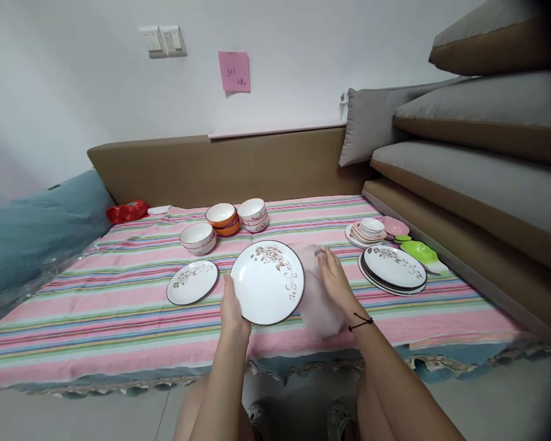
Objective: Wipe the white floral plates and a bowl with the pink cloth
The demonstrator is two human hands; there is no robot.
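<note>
My left hand (232,309) grips the left rim of a white round plate (259,291) with a dark edge and a brown flower print, tilted up above the striped cloth. To the right of that plate, my right hand (336,282) is closed on a pale greyish-pink cloth (320,309), blurred by motion, which hangs down beside the plate's right edge. A similar flowered plate (193,283) lies flat just left of my left hand. On my right, a stack of flowered plates (392,266) sits beyond my right wrist.
Several stacked bowls (220,214) stand at the back. Small dishes (371,228) and a green leaf-shaped dish (420,252) lie at the right. A red package (127,211) is at the far left. Stacked cushions (477,190) border the right side of the striped cloth (119,306).
</note>
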